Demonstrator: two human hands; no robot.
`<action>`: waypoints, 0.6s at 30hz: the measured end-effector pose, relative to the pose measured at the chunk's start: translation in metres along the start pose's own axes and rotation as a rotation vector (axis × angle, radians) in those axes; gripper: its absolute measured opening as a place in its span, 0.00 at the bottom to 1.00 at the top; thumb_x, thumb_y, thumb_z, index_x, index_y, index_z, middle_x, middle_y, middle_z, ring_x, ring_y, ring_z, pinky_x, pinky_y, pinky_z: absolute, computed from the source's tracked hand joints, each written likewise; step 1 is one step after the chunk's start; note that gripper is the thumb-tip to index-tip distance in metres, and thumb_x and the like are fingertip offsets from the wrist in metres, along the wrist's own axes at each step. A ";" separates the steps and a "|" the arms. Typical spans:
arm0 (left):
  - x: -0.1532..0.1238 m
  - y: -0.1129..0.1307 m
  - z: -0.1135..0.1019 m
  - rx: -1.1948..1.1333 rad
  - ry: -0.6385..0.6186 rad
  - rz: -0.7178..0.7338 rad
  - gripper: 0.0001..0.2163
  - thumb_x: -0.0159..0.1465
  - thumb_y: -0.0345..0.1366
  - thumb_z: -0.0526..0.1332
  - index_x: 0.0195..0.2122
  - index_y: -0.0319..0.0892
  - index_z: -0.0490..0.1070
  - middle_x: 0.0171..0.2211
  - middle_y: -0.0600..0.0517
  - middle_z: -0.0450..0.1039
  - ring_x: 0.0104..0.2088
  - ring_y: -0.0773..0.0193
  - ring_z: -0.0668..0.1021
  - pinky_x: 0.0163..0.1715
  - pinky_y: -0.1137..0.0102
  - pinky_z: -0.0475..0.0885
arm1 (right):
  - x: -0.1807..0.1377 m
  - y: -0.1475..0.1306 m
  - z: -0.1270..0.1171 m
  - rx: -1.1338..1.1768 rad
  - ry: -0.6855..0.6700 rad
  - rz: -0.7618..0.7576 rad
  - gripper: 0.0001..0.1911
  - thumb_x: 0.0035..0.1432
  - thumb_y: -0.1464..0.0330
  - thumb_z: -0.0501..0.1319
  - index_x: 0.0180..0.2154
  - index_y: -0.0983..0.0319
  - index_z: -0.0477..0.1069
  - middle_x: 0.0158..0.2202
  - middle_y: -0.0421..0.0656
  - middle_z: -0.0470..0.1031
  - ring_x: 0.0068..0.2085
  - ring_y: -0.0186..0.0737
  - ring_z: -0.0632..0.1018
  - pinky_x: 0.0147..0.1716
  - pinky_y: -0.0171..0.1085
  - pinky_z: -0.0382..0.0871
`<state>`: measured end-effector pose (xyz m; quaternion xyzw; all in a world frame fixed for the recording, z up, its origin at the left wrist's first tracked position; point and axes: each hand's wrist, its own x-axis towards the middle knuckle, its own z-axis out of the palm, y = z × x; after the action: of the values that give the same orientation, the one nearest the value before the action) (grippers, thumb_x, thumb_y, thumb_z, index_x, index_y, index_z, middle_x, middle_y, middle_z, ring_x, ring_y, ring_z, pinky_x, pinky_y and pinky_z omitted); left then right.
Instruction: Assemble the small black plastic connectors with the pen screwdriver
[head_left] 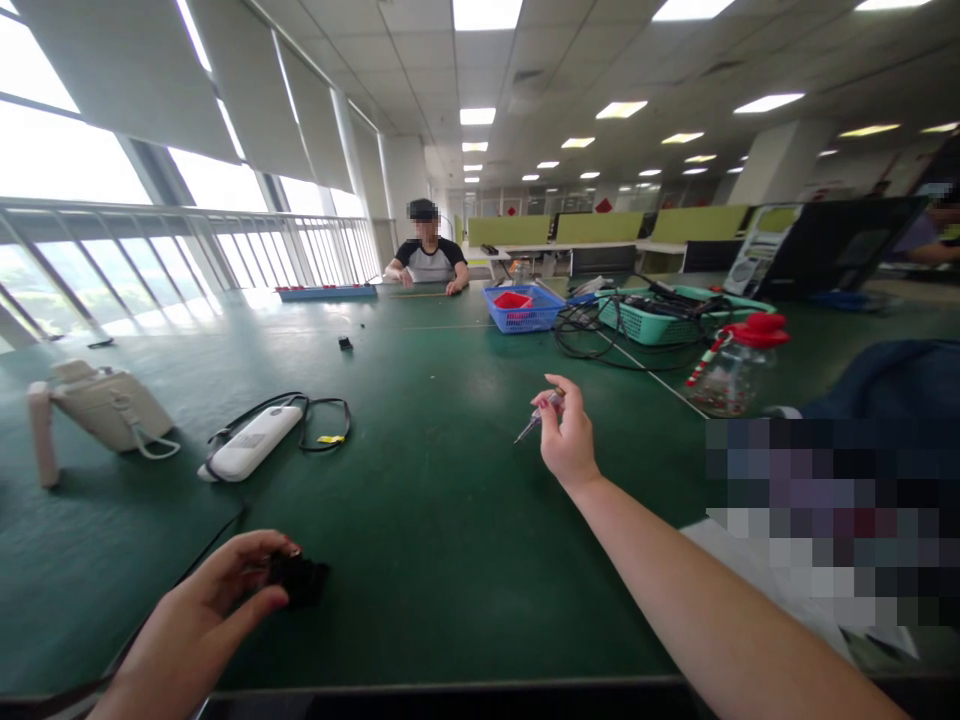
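Observation:
Near the front edge of the green table (450, 560), my left hand (217, 600) is closed around a small black part (298, 578); its exact kind is too dark to make out. My right hand (571, 440) is raised over the middle of the table, fingers wrapped round a small screwdriver (531, 424). The thin metal tip of the screwdriver points down and to the left, apart from the black part. Beyond my left hand lies a white oblong device (251, 442) with a black cord looped about it.
A beige device with a strap (112, 405) stands at the left. Farther back are a small black piece (345, 343), a blue basket (525, 318), a green basket (652, 328) of cables and a red-lidded bottle (739, 370). A person (427, 255) sits at the far end.

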<state>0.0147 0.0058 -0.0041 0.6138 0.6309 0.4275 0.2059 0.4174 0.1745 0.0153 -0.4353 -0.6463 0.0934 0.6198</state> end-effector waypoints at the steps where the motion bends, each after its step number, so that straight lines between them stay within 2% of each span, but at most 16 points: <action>1: 0.000 0.002 -0.001 0.014 -0.009 -0.001 0.22 0.49 0.54 0.69 0.41 0.48 0.77 0.41 0.50 0.82 0.41 0.53 0.84 0.41 0.66 0.81 | 0.000 0.000 0.000 0.001 -0.001 0.001 0.16 0.67 0.65 0.53 0.55 0.59 0.61 0.38 0.45 0.76 0.36 0.43 0.78 0.39 0.45 0.74; 3: 0.001 0.006 -0.003 0.055 -0.017 0.031 0.21 0.52 0.54 0.67 0.42 0.48 0.78 0.43 0.50 0.82 0.44 0.53 0.83 0.43 0.66 0.80 | 0.000 0.000 0.000 0.001 0.000 0.004 0.16 0.67 0.65 0.53 0.55 0.59 0.61 0.38 0.45 0.76 0.36 0.43 0.78 0.39 0.45 0.74; 7: 0.000 0.009 -0.008 0.178 -0.010 0.207 0.16 0.58 0.52 0.63 0.42 0.50 0.79 0.49 0.51 0.79 0.49 0.55 0.81 0.48 0.68 0.77 | 0.000 -0.001 0.000 -0.001 -0.001 0.008 0.16 0.67 0.65 0.53 0.55 0.60 0.61 0.38 0.46 0.76 0.37 0.43 0.78 0.39 0.45 0.74; 13: 0.001 0.001 -0.010 0.404 -0.042 0.353 0.18 0.61 0.52 0.62 0.49 0.54 0.77 0.46 0.55 0.81 0.45 0.60 0.83 0.47 0.71 0.78 | 0.000 -0.003 0.000 -0.008 -0.015 0.006 0.16 0.67 0.64 0.52 0.55 0.59 0.61 0.38 0.46 0.76 0.36 0.43 0.78 0.38 0.45 0.74; 18: 0.000 0.001 -0.004 0.494 -0.099 0.421 0.17 0.63 0.54 0.60 0.49 0.56 0.77 0.47 0.56 0.80 0.46 0.60 0.82 0.47 0.71 0.78 | 0.000 -0.001 0.000 -0.011 -0.010 -0.003 0.16 0.67 0.65 0.53 0.55 0.59 0.61 0.37 0.45 0.76 0.36 0.43 0.78 0.39 0.45 0.74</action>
<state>0.0119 0.0049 -0.0011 0.7824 0.5638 0.2643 -0.0117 0.4168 0.1737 0.0161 -0.4373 -0.6505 0.0910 0.6142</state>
